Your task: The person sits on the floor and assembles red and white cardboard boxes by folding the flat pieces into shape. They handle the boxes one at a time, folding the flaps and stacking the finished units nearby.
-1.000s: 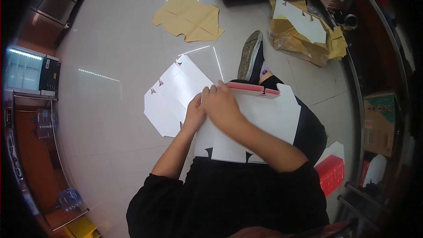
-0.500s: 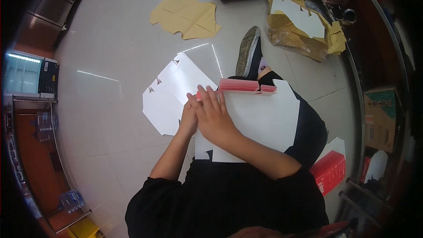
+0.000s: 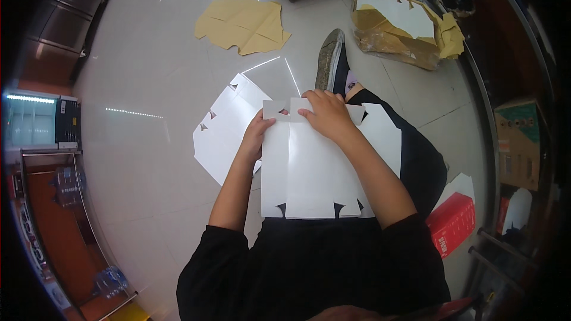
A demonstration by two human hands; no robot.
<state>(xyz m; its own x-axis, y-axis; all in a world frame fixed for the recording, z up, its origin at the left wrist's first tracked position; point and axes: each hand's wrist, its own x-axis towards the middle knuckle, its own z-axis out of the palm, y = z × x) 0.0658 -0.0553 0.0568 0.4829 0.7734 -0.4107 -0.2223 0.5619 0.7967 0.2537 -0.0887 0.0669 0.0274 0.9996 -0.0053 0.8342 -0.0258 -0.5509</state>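
On my lap lies a white cardboard box blank (image 3: 324,166) with curved notches along its near and far edges and a crease down its left part. More white card shows under its right side. My left hand (image 3: 257,133) grips the blank's left edge near the far corner, thumb on top and fingers mostly hidden beneath. At the far edge, my right hand (image 3: 328,113) is closed over a flap, its thumb on the near side. Another notched white blank (image 3: 229,125) lies flat on the floor, left of my lap.
Torn brown paper (image 3: 244,25) lies on the tiled floor ahead. At the far right sits an opened brown-paper-and-plastic package (image 3: 395,38) of white blanks. A red-and-white folded carton (image 3: 455,220) rests by my right leg. Shelving with water bottles (image 3: 68,185) stands left; a cardboard box (image 3: 516,142) stands right.
My hands were together at the blank's far left corner and have moved apart, the right one going right. The fanned pink-edged flaps at the far edge no longer show.
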